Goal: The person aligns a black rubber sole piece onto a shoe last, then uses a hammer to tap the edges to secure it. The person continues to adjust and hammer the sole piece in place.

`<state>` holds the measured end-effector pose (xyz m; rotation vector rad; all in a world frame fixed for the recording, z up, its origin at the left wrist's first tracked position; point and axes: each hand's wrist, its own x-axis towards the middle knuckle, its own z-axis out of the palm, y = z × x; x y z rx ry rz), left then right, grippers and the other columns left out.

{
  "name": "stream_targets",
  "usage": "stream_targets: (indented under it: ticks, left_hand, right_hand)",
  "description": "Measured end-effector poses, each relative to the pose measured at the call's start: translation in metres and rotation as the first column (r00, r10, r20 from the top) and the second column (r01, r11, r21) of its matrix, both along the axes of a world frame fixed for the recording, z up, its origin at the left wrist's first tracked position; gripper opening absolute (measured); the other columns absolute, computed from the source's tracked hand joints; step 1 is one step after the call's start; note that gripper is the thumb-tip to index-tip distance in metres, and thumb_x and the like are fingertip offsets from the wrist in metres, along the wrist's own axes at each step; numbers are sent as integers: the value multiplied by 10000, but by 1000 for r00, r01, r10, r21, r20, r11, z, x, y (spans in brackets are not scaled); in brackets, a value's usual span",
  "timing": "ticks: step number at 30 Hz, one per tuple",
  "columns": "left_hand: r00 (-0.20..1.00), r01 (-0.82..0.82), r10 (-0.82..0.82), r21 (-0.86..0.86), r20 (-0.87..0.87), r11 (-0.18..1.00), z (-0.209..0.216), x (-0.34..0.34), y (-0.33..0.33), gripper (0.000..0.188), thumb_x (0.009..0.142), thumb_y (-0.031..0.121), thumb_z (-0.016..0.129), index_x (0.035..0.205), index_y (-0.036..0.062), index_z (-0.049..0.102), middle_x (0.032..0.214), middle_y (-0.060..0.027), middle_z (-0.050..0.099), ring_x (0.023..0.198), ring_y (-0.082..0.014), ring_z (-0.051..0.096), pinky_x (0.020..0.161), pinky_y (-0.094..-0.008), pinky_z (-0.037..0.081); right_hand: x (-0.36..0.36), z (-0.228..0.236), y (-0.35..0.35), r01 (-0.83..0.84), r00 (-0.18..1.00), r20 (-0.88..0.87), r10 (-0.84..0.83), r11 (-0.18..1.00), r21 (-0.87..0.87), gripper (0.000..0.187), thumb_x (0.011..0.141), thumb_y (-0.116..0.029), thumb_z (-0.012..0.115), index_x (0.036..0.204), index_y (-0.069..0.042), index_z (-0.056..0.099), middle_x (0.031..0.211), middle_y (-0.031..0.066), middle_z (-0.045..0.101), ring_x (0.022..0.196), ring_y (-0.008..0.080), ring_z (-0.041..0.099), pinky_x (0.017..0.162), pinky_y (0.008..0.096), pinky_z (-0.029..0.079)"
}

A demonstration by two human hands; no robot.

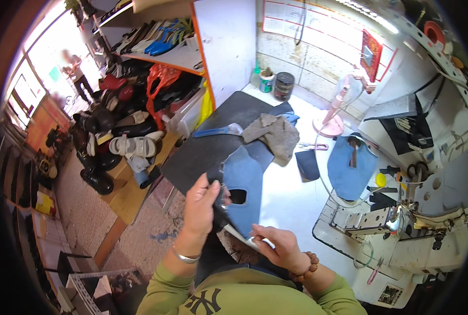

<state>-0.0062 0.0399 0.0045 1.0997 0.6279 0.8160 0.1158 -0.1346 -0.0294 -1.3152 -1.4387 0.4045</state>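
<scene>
A flat blue piece of suede-like material (248, 176) with a dark rectangular opening is held up in front of me, over the near edge of the black mat. My left hand (200, 202) grips its left edge, thumb on top. At its lower corner, the fingers of my right hand (278, 244) are pinched together on the edge. Below the blue piece, a dark band with a pale strip (237, 232) runs between my hands; its kind is unclear. A matching blue piece (352, 167) lies on the white table to the right.
On the black mat (186, 165) rest a crumpled grey cloth (276, 134) and a blue-handled brush (218, 130). Red-handled scissors (314, 146) lie beside a dark patch (308, 165). A sewing machine (433, 210) stands right. Heaped shoes (108, 121) fill the left; a person (76, 73) stands far off.
</scene>
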Motion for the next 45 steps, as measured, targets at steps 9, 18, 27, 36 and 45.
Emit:
stream_targets:
  ticks: [9, 18, 27, 36, 45]
  left_hand:
    - [986, 164, -157, 200, -52, 966, 38, -2, 39, 222, 1001, 198, 485, 1103, 22, 575, 725, -38, 615, 534, -59, 510, 489, -178, 410]
    - [993, 117, -121, 305, -4, 945, 39, -5, 41, 280, 1011, 285, 477, 924, 37, 572, 668, -70, 606, 516, -73, 487, 495, -202, 387]
    - [863, 379, -298, 131, -407, 916, 13, -14, 48, 266, 990, 179, 516, 1118, -22, 635, 763, 1, 623, 682, -55, 551, 631, -204, 442]
    - [816, 474, -406, 73, -413, 878, 20, -10, 60, 208, 992, 188, 521, 982, 23, 647, 761, 15, 615, 698, -43, 545, 636, -202, 440]
    - [852, 476, -430, 98, -300, 874, 15, -7, 51, 219, 998, 185, 507, 953, 19, 644, 772, 0, 626, 727, -57, 552, 668, -213, 441]
  right_hand:
    - [95, -40, 9, 628, 714, 379, -589, 778, 25, 277, 776, -53, 706, 1039, -10, 630, 1095, 156, 602, 978, 318, 600, 824, 384, 506]
    - [143, -40, 39, 662, 671, 413, -616, 749, 42, 236, 778, -40, 683, 1006, -7, 632, 1085, 149, 586, 1022, 333, 560, 868, 401, 472]
    - [218, -30, 152, 619, 747, 306, -590, 785, 1, 152, 863, -37, 536, 960, -38, 653, 975, 136, 653, 970, 345, 596, 827, 413, 486]
    - [264, -36, 256, 583, 731, 586, -349, 766, -270, 412, 814, -23, 490, 1203, -88, 608, 1243, 127, 596, 1208, 309, 502, 1004, 423, 412]
    - [287, -25, 230, 598, 755, 557, -345, 711, -370, 297, 707, -195, 757, 952, -56, 665, 1043, 162, 623, 1029, 326, 559, 881, 415, 474]
